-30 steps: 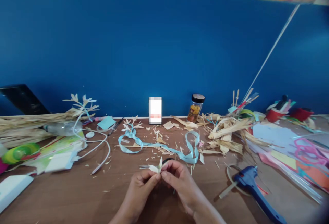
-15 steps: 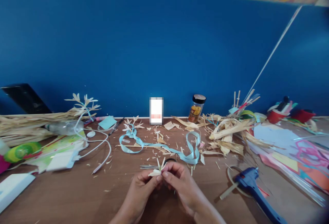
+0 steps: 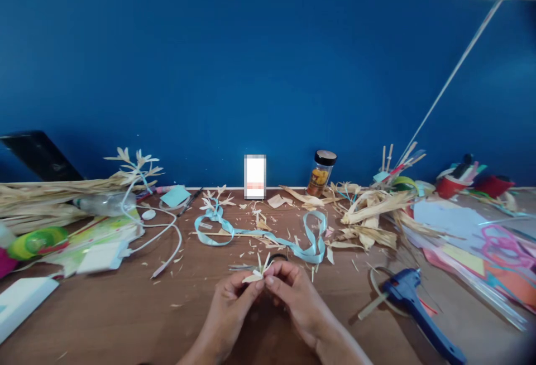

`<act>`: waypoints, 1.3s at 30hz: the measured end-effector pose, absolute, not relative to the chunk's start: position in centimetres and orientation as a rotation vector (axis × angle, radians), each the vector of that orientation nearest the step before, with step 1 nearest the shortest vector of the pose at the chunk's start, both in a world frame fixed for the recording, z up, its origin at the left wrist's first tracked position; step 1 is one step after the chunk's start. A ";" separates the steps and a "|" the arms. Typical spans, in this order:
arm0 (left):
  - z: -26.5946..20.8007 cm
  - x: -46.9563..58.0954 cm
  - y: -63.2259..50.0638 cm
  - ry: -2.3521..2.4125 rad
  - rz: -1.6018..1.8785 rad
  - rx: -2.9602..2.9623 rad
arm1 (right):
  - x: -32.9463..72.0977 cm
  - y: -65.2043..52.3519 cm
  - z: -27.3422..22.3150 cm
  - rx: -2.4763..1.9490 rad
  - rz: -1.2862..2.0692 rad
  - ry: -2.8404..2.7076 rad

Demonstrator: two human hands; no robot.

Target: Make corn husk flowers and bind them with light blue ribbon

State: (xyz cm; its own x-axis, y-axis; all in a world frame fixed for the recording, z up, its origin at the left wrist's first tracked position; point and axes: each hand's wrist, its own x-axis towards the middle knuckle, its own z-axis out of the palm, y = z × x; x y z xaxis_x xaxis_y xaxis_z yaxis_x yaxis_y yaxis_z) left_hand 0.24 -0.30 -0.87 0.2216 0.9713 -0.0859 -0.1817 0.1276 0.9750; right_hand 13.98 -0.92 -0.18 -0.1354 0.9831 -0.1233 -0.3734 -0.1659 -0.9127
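Between my two hands is a small pale flower of dried husk (image 3: 258,273), its narrow petals pointing up and to the left. My left hand (image 3: 234,303) pinches its lower side with thumb and fingers. From the right, my right hand (image 3: 293,295) pinches the flower near its base, fingertips almost meeting those of the left. Just behind the hands lie scissors (image 3: 278,257), mostly covered by them. Beyond, a light blue ribbon (image 3: 268,236) curls across the table (image 3: 167,320), with a finished husk flower (image 3: 215,200) at its left end.
A blue glue gun (image 3: 412,298) lies to the right, with dried husks (image 3: 372,217) behind it. A black-lidded jar (image 3: 321,172) stands by the blue wall. White cables (image 3: 178,236), a power bank (image 3: 25,303) and a plastic bottle (image 3: 104,204) are on the left. Husk scraps are scattered centrally.
Both hands stay nearly in place, still pinching the husk flower, with only slight finger movement. The view has tilted a little, shifting the background slightly upward.
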 end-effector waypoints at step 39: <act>-0.4 0.2 0.5 1.012 1.121 0.790 | 14.0 -0.6 1.3 -1.127 1.237 -0.923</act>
